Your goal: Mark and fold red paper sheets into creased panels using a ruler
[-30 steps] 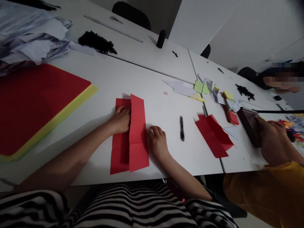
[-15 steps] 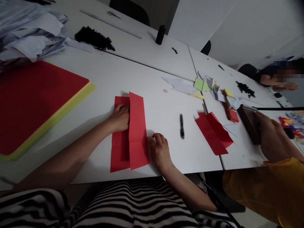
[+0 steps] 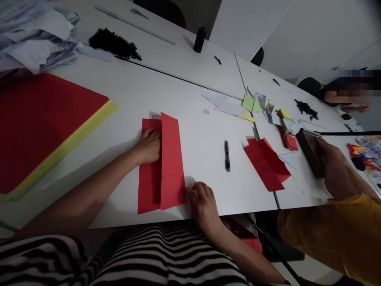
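Note:
A sheet of red paper (image 3: 173,167) with crease lines lies folded in front of me, its right-hand flap standing partly raised. My left hand (image 3: 150,146), fingers curled, rests on the paper's left part. The flap hides its fingertips. Lower down, my right hand (image 3: 204,202) is closed, with thumb and fingertips at the flap's right edge. A black pen (image 3: 227,156) lies to the right of the paper. Beyond it sits another folded red paper (image 3: 264,165).
Large red and yellow sheets (image 3: 53,127) are stacked at left, below crumpled white paper (image 3: 38,39). A co-worker's hand (image 3: 336,167) holds a dark brown box-like object (image 3: 311,153) at right. Paper scraps (image 3: 224,104), a black bottle (image 3: 199,39) and scissors (image 3: 139,14) lie farther back.
My right hand has slid down along the flap's right edge, toward me. My left hand stays on the paper. The whole view has shifted slightly.

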A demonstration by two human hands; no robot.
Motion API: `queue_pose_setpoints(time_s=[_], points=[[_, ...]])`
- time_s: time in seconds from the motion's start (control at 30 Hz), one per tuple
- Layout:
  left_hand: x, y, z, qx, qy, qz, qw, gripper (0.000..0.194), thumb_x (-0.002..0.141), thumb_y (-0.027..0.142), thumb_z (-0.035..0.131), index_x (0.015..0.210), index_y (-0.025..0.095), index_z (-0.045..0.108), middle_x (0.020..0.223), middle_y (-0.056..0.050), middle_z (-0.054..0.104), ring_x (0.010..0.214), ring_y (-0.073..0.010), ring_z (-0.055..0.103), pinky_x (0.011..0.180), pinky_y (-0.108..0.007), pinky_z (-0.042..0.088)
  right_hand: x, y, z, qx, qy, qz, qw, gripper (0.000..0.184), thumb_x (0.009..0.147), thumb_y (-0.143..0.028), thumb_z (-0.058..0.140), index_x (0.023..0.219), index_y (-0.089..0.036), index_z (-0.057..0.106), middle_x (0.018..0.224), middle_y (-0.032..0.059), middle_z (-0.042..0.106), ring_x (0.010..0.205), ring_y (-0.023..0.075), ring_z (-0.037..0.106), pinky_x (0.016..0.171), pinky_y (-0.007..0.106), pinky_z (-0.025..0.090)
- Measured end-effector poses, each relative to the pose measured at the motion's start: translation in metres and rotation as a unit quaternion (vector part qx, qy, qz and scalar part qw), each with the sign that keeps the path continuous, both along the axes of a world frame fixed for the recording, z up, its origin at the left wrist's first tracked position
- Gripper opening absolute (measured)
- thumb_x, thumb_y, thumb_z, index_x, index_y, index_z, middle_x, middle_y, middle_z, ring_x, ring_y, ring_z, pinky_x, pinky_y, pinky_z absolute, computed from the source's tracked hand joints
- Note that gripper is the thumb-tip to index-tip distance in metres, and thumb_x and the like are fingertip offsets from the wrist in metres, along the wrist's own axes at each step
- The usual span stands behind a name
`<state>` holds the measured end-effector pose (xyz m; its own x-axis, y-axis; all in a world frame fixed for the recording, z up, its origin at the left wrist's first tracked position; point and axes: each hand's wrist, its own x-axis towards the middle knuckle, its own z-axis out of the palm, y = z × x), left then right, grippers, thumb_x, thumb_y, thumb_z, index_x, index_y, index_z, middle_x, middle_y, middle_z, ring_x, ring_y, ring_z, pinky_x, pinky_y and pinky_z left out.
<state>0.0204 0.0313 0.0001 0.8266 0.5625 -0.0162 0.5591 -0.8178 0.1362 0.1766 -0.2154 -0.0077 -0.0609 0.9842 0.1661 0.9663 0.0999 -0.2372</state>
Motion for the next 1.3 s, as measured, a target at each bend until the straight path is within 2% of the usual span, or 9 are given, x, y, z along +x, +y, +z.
queue_pose_setpoints(time_s=[0.27, 0.5, 0.7, 0.8, 0.9, 1.0, 1.1, 1.2, 1.3], points=[[0.0, 0.001, -0.001, -0.022, -0.011, 0.007, 1.0, 0.032, 0.081, 0.012, 0.047, 0.111, 0.014, 0.061, 0.112, -0.01, 0.056, 0.109, -0.0255, 0.045, 0.109, -0.048, 0.018, -0.001, -0.032, 0.002, -0.008, 0.024, 0.024, 0.999, 0.04, 0.084, -0.006, 0.048, 0.12, -0.021, 0.059, 0.106, 0.0106, 0.057, 0.108, 0.0253, 0.049, 0.089, 0.039, 0.046], [0.001, -0.001, 0.003, -0.032, -0.019, 0.008, 0.999, 0.029, 0.08, 0.012, 0.05, 0.106, 0.013, 0.062, 0.114, -0.012, 0.056, 0.112, -0.0273, 0.046, 0.109, -0.05, 0.019, 0.014, -0.04, 0.007, -0.009, 0.139, 0.016, 0.99, 0.024, 0.086, -0.011, 0.048, 0.091, -0.025, 0.068, 0.108, 0.0085, 0.062, 0.102, 0.0232, 0.057, 0.081, 0.038, 0.052], [0.011, -0.014, 0.0, -0.04, -0.05, 0.005, 0.998, 0.04, 0.082, 0.019, 0.055, 0.122, 0.016, 0.057, 0.133, -0.017, 0.049, 0.121, -0.0339, 0.046, 0.109, -0.06, 0.015, 0.05, 0.019, 0.008, 0.015, 0.373, -0.105, 0.922, 0.028, 0.095, -0.028, 0.045, 0.113, -0.022, 0.065, 0.121, 0.0108, 0.061, 0.111, 0.0223, 0.059, 0.092, 0.039, 0.051], [0.018, -0.023, -0.006, -0.028, -0.077, -0.025, 0.996, 0.051, 0.086, 0.029, 0.055, 0.136, 0.02, 0.047, 0.146, -0.017, 0.039, 0.136, -0.0333, 0.033, 0.111, -0.059, 0.012, 0.056, 0.069, 0.011, -0.014, 0.519, -0.135, 0.844, 0.041, 0.092, -0.047, 0.05, 0.122, -0.021, 0.06, 0.123, 0.0119, 0.061, 0.109, 0.024, 0.061, 0.087, 0.039, 0.054], [0.024, -0.031, -0.012, -0.01, -0.089, -0.037, 0.995, 0.047, 0.094, 0.033, 0.046, 0.14, 0.027, 0.044, 0.149, -0.012, 0.037, 0.141, -0.0301, 0.026, 0.113, -0.057, 0.012, 0.056, 0.112, 0.021, -0.089, 0.614, -0.129, 0.774, 0.056, 0.09, -0.062, 0.045, 0.127, -0.022, 0.055, 0.125, 0.0105, 0.062, 0.108, 0.0254, 0.061, 0.084, 0.039, 0.054], [0.024, -0.034, -0.013, -0.002, -0.083, -0.036, 0.996, 0.042, 0.096, 0.035, 0.044, 0.138, 0.03, 0.047, 0.152, -0.009, 0.035, 0.142, -0.0296, 0.026, 0.113, -0.058, 0.011, 0.057, 0.14, 0.029, -0.097, 0.604, -0.121, 0.782, 0.055, 0.085, -0.065, 0.049, 0.119, -0.023, 0.061, 0.12, 0.007, 0.065, 0.11, 0.026, 0.06, 0.085, 0.038, 0.053], [0.02, -0.031, -0.008, -0.014, -0.076, -0.031, 0.997, 0.041, 0.095, 0.038, 0.046, 0.134, 0.028, 0.051, 0.152, -0.009, 0.035, 0.142, -0.028, 0.025, 0.113, -0.057, 0.011, 0.061, 0.152, 0.024, -0.103, 0.591, -0.125, 0.791, 0.046, 0.075, -0.056, 0.066, 0.105, -0.02, 0.066, 0.104, 0.006, 0.071, 0.1, 0.026, 0.064, 0.086, 0.037, 0.051], [0.01, -0.023, -0.002, -0.036, -0.075, -0.023, 0.996, 0.041, 0.094, 0.039, 0.047, 0.134, 0.03, 0.051, 0.152, -0.006, 0.036, 0.141, -0.0265, 0.027, 0.114, -0.055, 0.012, 0.071, 0.152, 0.015, -0.136, 0.612, -0.139, 0.767, 0.039, 0.072, -0.051, 0.069, 0.093, -0.018, 0.068, 0.087, 0.006, 0.072, 0.084, 0.0261, 0.067, 0.079, 0.039, 0.053], [-0.003, -0.015, 0.002, -0.053, -0.075, -0.011, 0.996, 0.041, 0.094, 0.04, 0.047, 0.133, 0.03, 0.052, 0.151, -0.005, 0.037, 0.141, -0.0274, 0.029, 0.114, -0.054, 0.015, 0.084, 0.148, 0.012, -0.158, 0.646, -0.127, 0.736, 0.035, 0.072, -0.049, 0.07, 0.091, -0.019, 0.068, 0.087, 0.0055, 0.072, 0.082, 0.0254, 0.068, 0.078, 0.038, 0.054]])
